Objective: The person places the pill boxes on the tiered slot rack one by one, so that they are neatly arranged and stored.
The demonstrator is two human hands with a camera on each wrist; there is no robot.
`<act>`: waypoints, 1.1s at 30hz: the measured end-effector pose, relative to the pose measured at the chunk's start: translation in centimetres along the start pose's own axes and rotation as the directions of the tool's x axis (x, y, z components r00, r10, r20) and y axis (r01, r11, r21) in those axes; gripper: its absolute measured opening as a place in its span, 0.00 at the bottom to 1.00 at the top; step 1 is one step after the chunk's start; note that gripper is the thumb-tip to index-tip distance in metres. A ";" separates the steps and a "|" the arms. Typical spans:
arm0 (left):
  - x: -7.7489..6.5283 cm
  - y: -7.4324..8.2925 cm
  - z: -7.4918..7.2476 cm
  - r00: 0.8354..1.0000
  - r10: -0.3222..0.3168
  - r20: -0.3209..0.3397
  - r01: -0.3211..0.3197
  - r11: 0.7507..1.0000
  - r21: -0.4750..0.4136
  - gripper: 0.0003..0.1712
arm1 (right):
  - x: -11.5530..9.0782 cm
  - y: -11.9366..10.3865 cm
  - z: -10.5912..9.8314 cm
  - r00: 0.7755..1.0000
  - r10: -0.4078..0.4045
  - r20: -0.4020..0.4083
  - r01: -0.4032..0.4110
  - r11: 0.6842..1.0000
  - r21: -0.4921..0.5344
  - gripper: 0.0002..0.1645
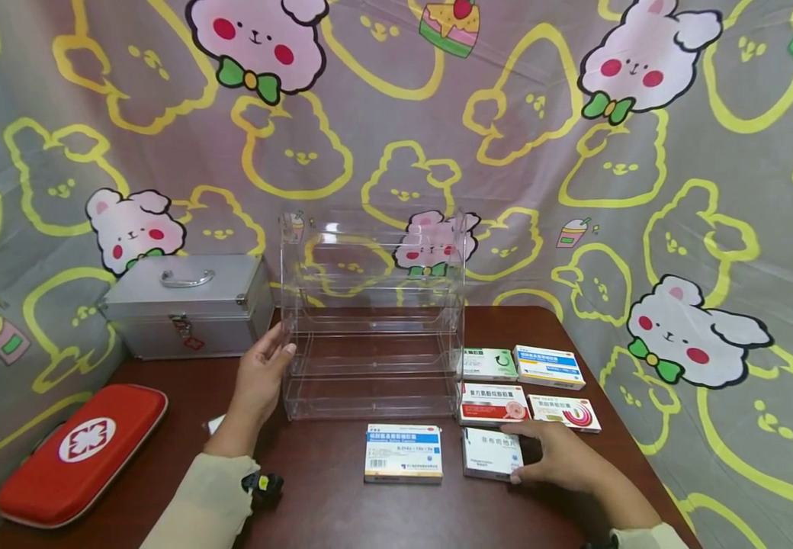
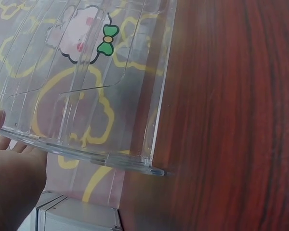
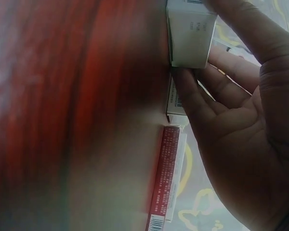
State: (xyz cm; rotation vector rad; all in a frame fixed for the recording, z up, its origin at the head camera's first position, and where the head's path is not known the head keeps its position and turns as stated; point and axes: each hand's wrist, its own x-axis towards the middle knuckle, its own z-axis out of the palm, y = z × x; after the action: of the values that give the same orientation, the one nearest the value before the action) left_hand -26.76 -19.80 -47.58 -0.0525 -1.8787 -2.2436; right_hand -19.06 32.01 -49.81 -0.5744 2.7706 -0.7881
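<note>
A clear plastic tiered rack (image 1: 373,408) stands upright in the middle of the table. My left hand (image 1: 259,377) grips its left side; in the left wrist view the thumb and fingers (image 2: 26,149) lie either side of the panel's edge. At the front right, my right hand (image 1: 564,457) pinches a white medicine box (image 1: 491,455) between thumb and fingers, the box's end (image 3: 190,38) showing in the right wrist view. Left of that box, a blue-and-white medicine box (image 1: 403,455) lies flat before the rack.
Right of the rack lie a green-and-white box (image 1: 489,364), another blue-and-white box (image 1: 550,366), a red-and-white box (image 1: 494,402) and a white box with pink arcs (image 1: 566,412). A silver case (image 1: 187,305) and a red first-aid pouch (image 1: 84,456) are at left. Patterned cloth hangs behind.
</note>
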 end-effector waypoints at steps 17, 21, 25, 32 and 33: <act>0.0 0.0 0.0 1.000 -0.003 -0.003 0.003 1.000 0.013 0.35 | 0.4 -0.3 -0.3 0.997 -0.029 -0.072 0.035 0.996 0.078 0.28; -0.1 -0.1 0.0 1.000 -0.005 -0.006 0.005 1.000 0.009 0.35 | 0.5 0.0 -0.8 1.000 -0.012 -0.027 0.016 0.985 0.169 0.22; -0.1 -0.3 -0.1 1.000 -0.003 -0.007 0.003 1.000 0.015 0.35 | 0.8 0.1 -1.2 1.000 0.013 0.004 -0.013 0.974 0.224 0.19; -0.2 -0.2 -0.1 1.000 0.000 0.001 0.000 0.999 0.032 0.36 | 1.3 -0.5 -2.5 0.998 -0.055 0.000 0.052 0.949 0.310 0.16; -0.2 -0.1 -0.1 1.000 0.000 0.002 0.000 0.999 0.033 0.36 | 1.4 -0.7 -2.8 0.997 -0.072 -0.007 0.071 0.944 0.323 0.16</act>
State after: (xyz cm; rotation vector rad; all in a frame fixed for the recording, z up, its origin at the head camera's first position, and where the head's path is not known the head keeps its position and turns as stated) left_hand -26.55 -19.83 -47.77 -0.0502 -1.9159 -2.2130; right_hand -20.96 32.19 -47.20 -0.6114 2.5469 -1.2231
